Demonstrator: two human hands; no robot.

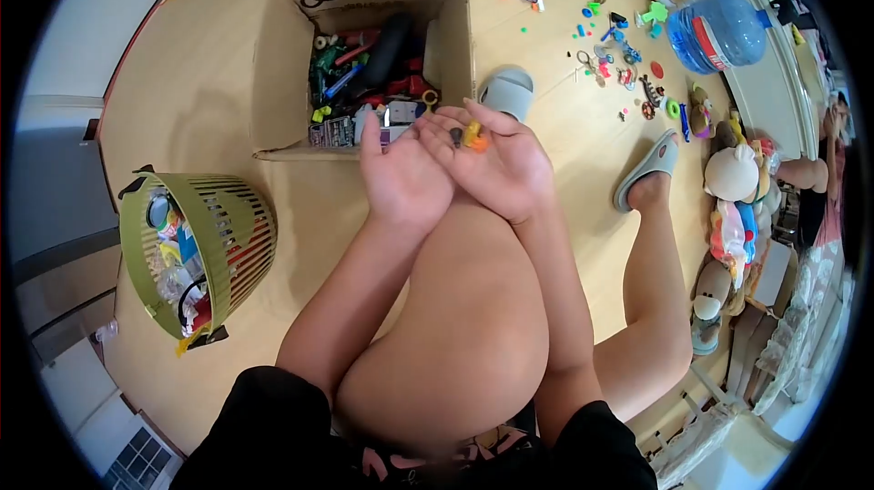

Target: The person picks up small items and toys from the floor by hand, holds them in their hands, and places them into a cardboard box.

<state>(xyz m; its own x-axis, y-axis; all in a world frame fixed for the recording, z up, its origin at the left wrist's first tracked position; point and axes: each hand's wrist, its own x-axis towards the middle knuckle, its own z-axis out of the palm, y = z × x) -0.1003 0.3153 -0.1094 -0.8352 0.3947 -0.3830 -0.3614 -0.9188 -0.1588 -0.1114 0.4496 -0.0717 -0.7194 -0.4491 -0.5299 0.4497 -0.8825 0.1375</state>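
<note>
My left hand is palm up with its fingers stretched out, and no object shows on its palm. Beside it, my right hand is cupped palm up, its fingers overlapping those of the left. Lying in the right palm are several small toy pieces: a yellow one, an orange one and a dark grey one. Just beyond my fingertips stands an open cardboard box, filled with mixed toys such as a long black piece.
A green slatted basket of odds and ends stands at left. Small toys lie scattered on the floor at upper right near a large blue water bottle. Plush toys line the right side. Another person's arm shows at far right.
</note>
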